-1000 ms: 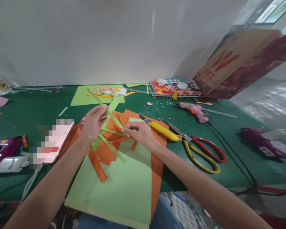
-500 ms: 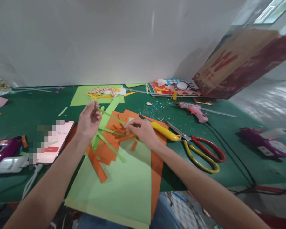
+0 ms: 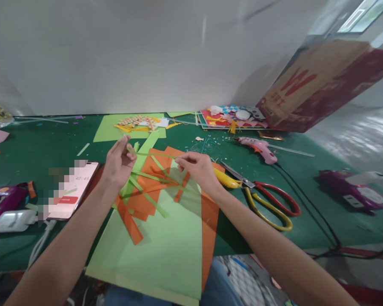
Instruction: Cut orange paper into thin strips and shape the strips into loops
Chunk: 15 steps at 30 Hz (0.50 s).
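A narrow green paper strip (image 3: pixel 156 155) stretches between my two hands, above the table. My left hand (image 3: pixel 118 160) pinches its left end. The right end is between the thumb and fingers of my right hand (image 3: pixel 196 166). Under them lie more green paper strips (image 3: pixel 149 199) and orange paper strips (image 3: pixel 130 221), in a loose crossing heap. The heap rests on orange paper pieces and a large light green sheet (image 3: pixel 156 259). Beyond my right hand, a yellow-handled tool (image 3: pixel 228 178) is partly hidden by it.
Scissors (image 3: pixel 268 195) with red and yellow handles lie to the right. Behind them is a pink glue gun (image 3: pixel 258 148) with its cord. A phone (image 3: pixel 78 187) is on the left. A paper bag (image 3: pixel 322 85) stands at the back right, near decorated paper crafts (image 3: pixel 232 117).
My right hand has moved right and slightly up along the strip, which now runs nearly level instead of slanting down. My left hand has stayed almost where it was.
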Each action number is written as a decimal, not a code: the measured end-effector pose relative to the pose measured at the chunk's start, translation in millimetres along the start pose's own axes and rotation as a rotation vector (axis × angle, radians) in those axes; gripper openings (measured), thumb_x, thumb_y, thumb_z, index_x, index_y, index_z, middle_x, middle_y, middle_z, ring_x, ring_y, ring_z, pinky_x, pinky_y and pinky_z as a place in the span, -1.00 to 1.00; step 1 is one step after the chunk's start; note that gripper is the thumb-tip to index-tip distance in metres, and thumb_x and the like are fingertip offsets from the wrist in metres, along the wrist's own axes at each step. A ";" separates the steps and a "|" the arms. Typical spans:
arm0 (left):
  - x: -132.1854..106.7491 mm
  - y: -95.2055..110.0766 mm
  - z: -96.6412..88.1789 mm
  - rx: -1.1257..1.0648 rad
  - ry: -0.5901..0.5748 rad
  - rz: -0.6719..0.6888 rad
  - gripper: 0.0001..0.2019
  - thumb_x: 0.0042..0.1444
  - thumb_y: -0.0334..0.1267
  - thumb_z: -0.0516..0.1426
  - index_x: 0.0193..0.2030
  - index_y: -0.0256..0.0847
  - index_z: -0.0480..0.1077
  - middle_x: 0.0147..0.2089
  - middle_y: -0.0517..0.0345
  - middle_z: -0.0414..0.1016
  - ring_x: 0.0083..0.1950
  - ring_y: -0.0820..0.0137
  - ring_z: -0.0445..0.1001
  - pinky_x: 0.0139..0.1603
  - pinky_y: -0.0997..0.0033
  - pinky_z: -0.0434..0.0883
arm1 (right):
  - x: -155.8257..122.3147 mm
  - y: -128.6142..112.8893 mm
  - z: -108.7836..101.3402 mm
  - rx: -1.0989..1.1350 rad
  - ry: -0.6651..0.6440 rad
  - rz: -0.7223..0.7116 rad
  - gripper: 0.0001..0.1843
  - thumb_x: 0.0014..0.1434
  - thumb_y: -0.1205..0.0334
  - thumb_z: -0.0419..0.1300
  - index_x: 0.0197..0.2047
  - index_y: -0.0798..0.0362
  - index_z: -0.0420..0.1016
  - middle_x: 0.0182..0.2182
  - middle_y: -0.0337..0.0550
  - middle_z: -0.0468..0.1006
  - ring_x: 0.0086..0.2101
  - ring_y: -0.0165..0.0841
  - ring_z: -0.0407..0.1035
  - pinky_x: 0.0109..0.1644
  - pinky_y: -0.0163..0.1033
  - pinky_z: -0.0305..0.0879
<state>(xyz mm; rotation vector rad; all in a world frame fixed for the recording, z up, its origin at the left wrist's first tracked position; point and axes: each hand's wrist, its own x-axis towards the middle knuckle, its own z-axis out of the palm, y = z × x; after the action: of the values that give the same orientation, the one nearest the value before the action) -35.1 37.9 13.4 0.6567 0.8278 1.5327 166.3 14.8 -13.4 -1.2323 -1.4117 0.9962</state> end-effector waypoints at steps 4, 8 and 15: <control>-5.5 -3.7 -0.5 0.150 -0.119 -0.084 -0.91 -0.03 -0.32 0.28 -0.45 -0.27 0.47 -0.65 0.31 0.33 -0.67 0.66 0.25 -0.65 0.70 0.22 | 0.3 2.3 1.1 0.017 0.011 -0.021 -0.88 -0.01 0.23 0.20 -0.45 0.09 0.53 -0.53 -0.20 0.52 -0.53 -0.43 0.33 -0.36 -0.27 0.28; -14.2 -10.0 2.8 0.305 -0.253 -0.198 -0.87 -0.09 -0.32 0.30 -0.53 -0.31 0.48 -0.56 0.18 0.41 -0.59 0.58 0.33 -0.61 0.64 0.27 | 1.0 5.9 1.3 0.036 0.011 -0.065 -0.87 0.01 0.26 0.18 -0.40 0.05 0.58 -0.40 -0.16 0.55 -0.43 -0.39 0.39 -0.26 -0.23 0.31; -22.9 -18.7 7.7 0.514 -0.406 -0.278 -0.86 -0.13 -0.27 0.33 -0.57 -0.25 0.50 -0.52 0.16 0.44 -0.57 0.55 0.32 -0.60 0.61 0.23 | -3.6 6.0 5.7 0.022 -0.067 -0.251 -0.79 0.08 0.32 0.15 -0.34 -0.06 0.63 -0.41 -0.18 0.54 -0.33 -0.35 0.37 -0.19 -0.22 0.29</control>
<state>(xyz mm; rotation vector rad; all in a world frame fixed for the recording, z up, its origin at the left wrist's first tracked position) -15.0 16.8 3.9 1.1322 0.9556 0.8904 161.8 12.3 -20.9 -0.9852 -1.5599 0.8829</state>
